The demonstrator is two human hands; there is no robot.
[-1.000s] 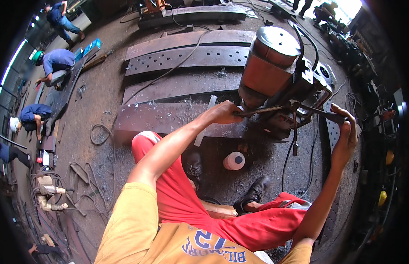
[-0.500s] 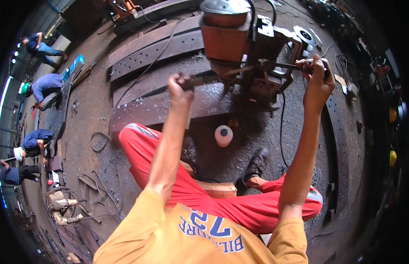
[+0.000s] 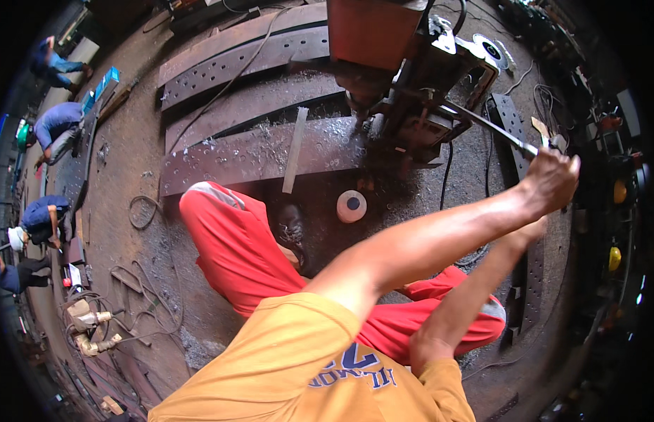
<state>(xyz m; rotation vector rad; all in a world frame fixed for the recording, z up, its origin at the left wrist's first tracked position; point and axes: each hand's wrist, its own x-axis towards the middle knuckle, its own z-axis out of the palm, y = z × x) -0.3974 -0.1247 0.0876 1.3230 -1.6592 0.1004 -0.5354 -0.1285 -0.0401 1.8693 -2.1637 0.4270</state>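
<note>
Grip is changing over: half a second ago the left hand [image 3: 552, 179] was out on the left side and the right hand [image 3: 529, 232] was holding the lever at the right. Now the left forearm is crossing in front of the body, and the left hand is closing around the outer end of the long, thin dark-metal lever [image 3: 489, 126]. The right hand is sitting just nearer than the left, apart from the lever as far as I can see. It's blurring, so can't tell whether its fingers are spread or curled.

The lever is running right and nearer from the hub of the dark upright drilling machine with a reddish-orange motor housing [image 3: 373, 35]. Machine is standing at the right end of the reddish-brown steel plate [image 3: 221, 162], which is carrying loose silvery chips. Tool tip is sitting in shadow at the plate; can't tell if it's cutting.

My read: the person is swapping hands on the lever, left taking over from right, so turning effort is now probably coming from the left arm alone. Crossed reach is likely giving poorer leverage; a slip there could be throwing the lever back.

White round bottle with a dark centre cap [image 3: 351, 206] is standing just nearer than the plate. Pale flat metal strip [image 3: 295, 150] is lying across the plate, left of the machine, overhanging its near edge.
</note>
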